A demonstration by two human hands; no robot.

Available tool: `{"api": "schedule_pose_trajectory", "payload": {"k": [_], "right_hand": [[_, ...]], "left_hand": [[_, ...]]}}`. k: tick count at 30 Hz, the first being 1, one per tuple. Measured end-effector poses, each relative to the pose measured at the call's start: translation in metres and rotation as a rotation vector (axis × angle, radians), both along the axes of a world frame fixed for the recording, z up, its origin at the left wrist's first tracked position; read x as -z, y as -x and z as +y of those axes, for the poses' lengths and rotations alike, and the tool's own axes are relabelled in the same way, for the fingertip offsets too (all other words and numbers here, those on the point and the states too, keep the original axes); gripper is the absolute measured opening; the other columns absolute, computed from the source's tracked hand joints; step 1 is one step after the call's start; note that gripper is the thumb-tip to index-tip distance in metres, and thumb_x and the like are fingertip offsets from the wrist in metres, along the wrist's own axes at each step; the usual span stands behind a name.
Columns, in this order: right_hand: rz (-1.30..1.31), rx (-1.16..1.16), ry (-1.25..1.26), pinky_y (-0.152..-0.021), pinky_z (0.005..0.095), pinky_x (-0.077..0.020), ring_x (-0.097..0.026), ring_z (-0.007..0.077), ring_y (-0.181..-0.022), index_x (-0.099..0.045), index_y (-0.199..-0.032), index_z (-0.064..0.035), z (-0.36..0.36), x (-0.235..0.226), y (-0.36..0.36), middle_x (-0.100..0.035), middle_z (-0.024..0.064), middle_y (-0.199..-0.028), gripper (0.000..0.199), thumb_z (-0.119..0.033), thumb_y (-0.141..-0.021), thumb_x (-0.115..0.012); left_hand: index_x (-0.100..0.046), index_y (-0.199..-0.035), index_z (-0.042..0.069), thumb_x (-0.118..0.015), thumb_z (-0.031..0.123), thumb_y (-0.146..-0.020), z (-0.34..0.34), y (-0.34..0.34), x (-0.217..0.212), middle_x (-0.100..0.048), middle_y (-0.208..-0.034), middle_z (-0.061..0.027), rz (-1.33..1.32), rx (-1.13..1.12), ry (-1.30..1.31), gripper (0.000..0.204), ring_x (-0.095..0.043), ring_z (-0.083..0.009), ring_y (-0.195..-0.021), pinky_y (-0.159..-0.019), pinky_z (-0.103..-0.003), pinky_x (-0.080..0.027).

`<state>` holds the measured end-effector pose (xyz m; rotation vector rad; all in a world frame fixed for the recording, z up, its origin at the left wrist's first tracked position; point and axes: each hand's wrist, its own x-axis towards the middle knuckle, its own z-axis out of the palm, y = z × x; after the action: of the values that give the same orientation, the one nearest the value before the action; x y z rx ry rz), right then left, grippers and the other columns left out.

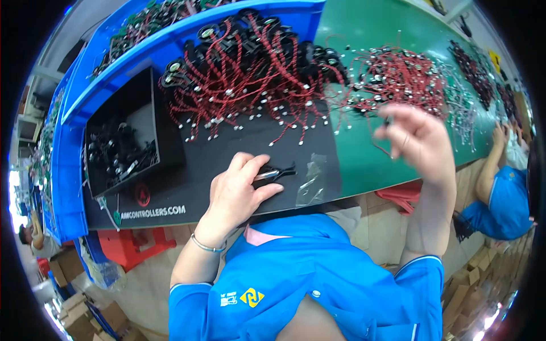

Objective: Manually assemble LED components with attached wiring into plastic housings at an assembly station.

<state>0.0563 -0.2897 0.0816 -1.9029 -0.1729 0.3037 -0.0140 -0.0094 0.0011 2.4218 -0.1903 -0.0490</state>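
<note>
My left hand (239, 184) is closed above the black mat, thumb and fingers gripping a small black part with a silvery metal piece (274, 173). Its exact kind is unclear. Over the green table surface, my right hand (420, 139) is raised with its fingers curled into a pinch; a small dark thing shows at the fingertips, too blurred to name. A thin red wire (380, 149) hangs close to those fingers. Beyond them lies a heap of red twisted wires with white connectors (398, 77). Black parts with red wire leads (244, 74) are piled behind my left hand.
An open black box (162, 136) with small black parts stands left on the black mat (227, 199). Blue bins (71, 170) line the back and left. A clear plastic bag (311, 182) lies beside my left hand. Another person (503, 193) sits at the right.
</note>
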Motion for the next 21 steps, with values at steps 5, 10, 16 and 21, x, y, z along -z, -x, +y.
{"api": "schedule_pose_trajectory", "payload": {"k": [5, 10, 16, 21], "right_hand": [[0.415, -0.27, -0.266, -0.057, 0.0207, -0.0474, -0.056, 0.0065, -0.061, -0.053, -0.114, 0.0032, 0.044, 0.029, 0.03, -0.066, 0.0075, -0.082, 0.031, -0.004, -0.084, -0.055], [0.289, -0.464, -0.065, -0.058, 0.0261, -0.0476, -0.058, 0.0127, -0.059, -0.037, -0.128, 0.0043, 0.076, 0.041, 0.039, -0.066, 0.0107, -0.08, 0.049, -0.006, -0.084, -0.055], [0.143, -0.576, 0.064, -0.062, 0.0297, -0.0482, -0.062, 0.0215, -0.065, -0.036, -0.128, 0.0042, 0.094, 0.041, 0.042, -0.065, 0.013, -0.081, 0.053, -0.008, -0.081, -0.057], [0.145, -0.485, -0.096, -0.061, 0.0268, -0.0494, -0.062, 0.0135, -0.068, -0.045, -0.121, 0.003, 0.094, 0.051, 0.053, -0.066, 0.0099, -0.082, 0.042, -0.009, -0.083, -0.058]], "left_hand": [[-0.059, -0.108, 0.006, -0.078, 0.018, -0.064, 0.007, 0.003, -0.013, -0.054, -0.098, -0.0092, -0.075, 0.023, 0.321, 0.049, -0.062, -0.0196, -0.075, -0.058, -0.029, -0.052], [-0.059, -0.112, 0.004, -0.077, 0.019, -0.068, -0.001, 0.017, -0.008, -0.054, -0.094, -0.0061, -0.104, 0.224, 0.506, 0.049, -0.047, -0.0074, -0.065, -0.052, -0.019, -0.038], [-0.061, -0.106, 0.003, -0.074, 0.008, -0.07, 0.007, 0.026, 0.009, -0.056, -0.091, -0.0064, -0.121, 0.212, 0.539, 0.038, -0.048, -0.0062, -0.061, -0.047, -0.018, -0.036], [-0.063, -0.095, 0.004, -0.073, 0.006, -0.07, 0.008, 0.031, 0.009, -0.06, -0.088, -0.0088, -0.14, 0.094, 0.685, 0.027, -0.06, -0.0165, -0.067, -0.055, -0.026, -0.049]]}}
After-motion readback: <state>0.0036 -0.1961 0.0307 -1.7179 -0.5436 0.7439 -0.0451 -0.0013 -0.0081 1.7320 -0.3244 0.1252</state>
